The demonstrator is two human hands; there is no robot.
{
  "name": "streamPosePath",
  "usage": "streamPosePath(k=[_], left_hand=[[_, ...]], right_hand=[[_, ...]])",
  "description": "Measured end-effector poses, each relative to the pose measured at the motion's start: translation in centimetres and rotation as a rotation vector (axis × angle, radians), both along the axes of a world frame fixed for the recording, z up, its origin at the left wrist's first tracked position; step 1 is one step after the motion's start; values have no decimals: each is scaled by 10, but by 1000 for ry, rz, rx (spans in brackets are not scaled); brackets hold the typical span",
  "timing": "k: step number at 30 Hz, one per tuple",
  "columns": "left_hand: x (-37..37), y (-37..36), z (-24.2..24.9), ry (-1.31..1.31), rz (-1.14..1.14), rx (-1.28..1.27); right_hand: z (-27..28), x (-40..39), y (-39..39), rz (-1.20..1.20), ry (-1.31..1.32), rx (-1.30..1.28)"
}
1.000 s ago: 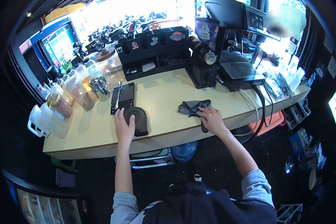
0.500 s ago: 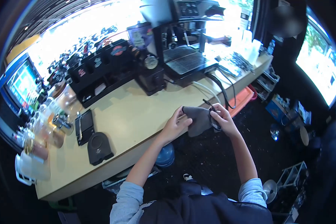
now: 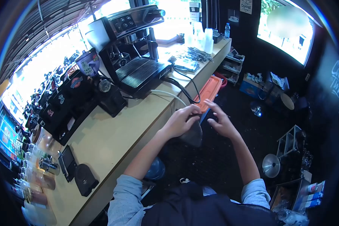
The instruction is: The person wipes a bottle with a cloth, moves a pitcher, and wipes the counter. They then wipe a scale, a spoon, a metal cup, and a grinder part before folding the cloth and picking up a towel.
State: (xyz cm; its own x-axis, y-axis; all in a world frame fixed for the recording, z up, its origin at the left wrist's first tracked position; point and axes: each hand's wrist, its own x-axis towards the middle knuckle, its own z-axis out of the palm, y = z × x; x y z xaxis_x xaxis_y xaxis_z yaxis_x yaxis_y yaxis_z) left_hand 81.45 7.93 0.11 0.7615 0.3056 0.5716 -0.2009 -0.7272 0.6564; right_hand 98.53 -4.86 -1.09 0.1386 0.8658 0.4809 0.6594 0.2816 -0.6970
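Note:
My left hand is closed on a dark grey cloth piece, pinching its upper edge so that it hangs below the fingers, past the counter's front edge. It may be a soft pouch; the folds hide its exact form. To the right, my right hand is apart from the cloth, its fingers spread and nothing visible in them. Behind the hands lies an orange lid on a bin beside the counter.
On the wooden counter stand an espresso machine, a coffee grinder, a black organizer and several jars. A black tamping mat lies near its front edge. A blue round container sits below; a metal rack stands right.
My right hand has let go of the cloth and the black loop it held, and its fingers have opened. My left hand keeps the cloth, which now hangs down. The view has turned right.

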Motion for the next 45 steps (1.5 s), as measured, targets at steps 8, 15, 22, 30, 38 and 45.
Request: streamPosePath(k=[8,15,22,30,38,45], left_hand=[[8,-6,6,131,-17,-2],[-39,10,22,287,85,-97],[-123,15,65,333,96,-445],[-258,50,79,18,909,52],[-331,-1,109,-349,1303,206],[-370,-56,4,158,1116,-316]], right_hand=[[2,20,9,177,54,-73],[53,17,-7,89,-87,-102],[55,38,31,308,100,-291],[95,-95,165,529,9,69],[140,-218,216,634,55,360],[33,-219,224,1003,-119,-70]])
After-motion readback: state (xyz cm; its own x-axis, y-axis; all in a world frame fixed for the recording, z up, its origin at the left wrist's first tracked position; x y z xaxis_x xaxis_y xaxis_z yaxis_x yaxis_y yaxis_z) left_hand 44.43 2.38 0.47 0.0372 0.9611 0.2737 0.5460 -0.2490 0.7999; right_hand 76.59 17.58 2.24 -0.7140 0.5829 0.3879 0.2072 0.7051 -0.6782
